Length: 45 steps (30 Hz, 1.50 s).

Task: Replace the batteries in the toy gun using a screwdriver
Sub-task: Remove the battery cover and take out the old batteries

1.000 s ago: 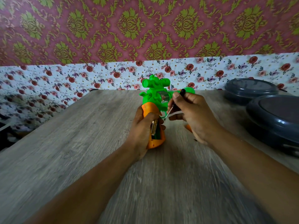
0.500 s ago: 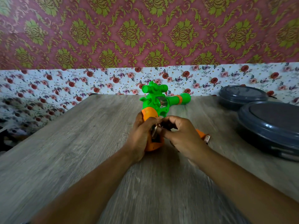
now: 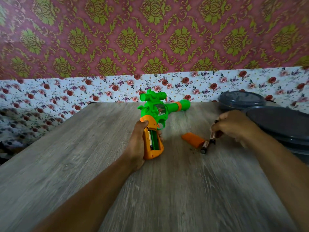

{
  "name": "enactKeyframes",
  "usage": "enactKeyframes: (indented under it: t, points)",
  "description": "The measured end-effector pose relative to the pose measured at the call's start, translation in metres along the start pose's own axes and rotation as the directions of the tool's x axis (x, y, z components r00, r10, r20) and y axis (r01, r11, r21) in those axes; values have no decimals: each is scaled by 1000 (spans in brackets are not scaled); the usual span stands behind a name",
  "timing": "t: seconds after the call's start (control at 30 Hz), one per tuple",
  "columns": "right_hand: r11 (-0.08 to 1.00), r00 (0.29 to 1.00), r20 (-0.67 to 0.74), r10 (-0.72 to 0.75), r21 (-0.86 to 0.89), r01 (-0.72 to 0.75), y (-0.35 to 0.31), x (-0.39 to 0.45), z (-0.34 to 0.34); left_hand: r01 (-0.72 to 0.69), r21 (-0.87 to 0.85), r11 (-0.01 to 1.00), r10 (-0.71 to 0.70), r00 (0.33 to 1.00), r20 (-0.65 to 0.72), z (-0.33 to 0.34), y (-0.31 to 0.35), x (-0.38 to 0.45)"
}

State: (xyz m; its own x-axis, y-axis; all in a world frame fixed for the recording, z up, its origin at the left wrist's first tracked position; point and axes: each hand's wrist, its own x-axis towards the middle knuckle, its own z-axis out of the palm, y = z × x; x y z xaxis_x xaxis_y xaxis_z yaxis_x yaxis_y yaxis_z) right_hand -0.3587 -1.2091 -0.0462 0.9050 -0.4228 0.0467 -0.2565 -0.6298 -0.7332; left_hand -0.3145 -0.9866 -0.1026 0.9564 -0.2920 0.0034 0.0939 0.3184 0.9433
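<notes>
Home setting indicated: wall papered in maroon-and-green damask (image 3: 150, 36), lower band covered in rose-print floral paper (image 3: 200, 84). Wood-grain counter (image 3: 83, 156) set against it. Two dark grey lidded containers (image 3: 284, 124) (household type, contents hidden) stacked at right edge.

Green and orange gun (image 3: 154, 114) on grey wood-grain table (image 3: 83, 156).
Bright green barrel and scope, orange grip and an orange ring near the muzzle, green lining inside the open grip. Plain orange cover (image 3: 193, 139) beside a copper-and-black battery (image 3: 205, 147). Two dark grey-blue containers (image 3: 284, 126) at right. Maroon wallpaper (image 3: 150, 34) with olive-green damask medallions; below it, white border (image 3: 66, 91) sprinkled with red and pink roses and small purple flowers.
</notes>
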Motion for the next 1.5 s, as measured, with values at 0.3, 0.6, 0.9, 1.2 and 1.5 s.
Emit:
enactKeyframes:
  t: [0.3, 0.6, 0.9, 1.2, 1.5]
  points:
    - [973, 980, 151, 133, -209, -100, 7, -4, 2, 6, 24, 1000, -6, 1000, 3, -1, 1, 0]
    - [963, 993, 78, 94, -261, -70, 7, 0, 1, 4, 35, 999, -4, 1000, 8, -2, 0, 0]
    - [873, 927, -54, -371, 318, 369, -38, -34, 38, -31, 90, 995, 33, 999, -16, -1, 0, 0]
    - [658, 819, -29, -572, 581, 480, -40, -44, 84, -34, 132, 991, 38, 999, -31, 2, 0, 1]
    - [674, 782, -44, -622, 477, 563, -36, -43, 92, -96, 63, 993, 92, 994, 58, 4, 1, -2]
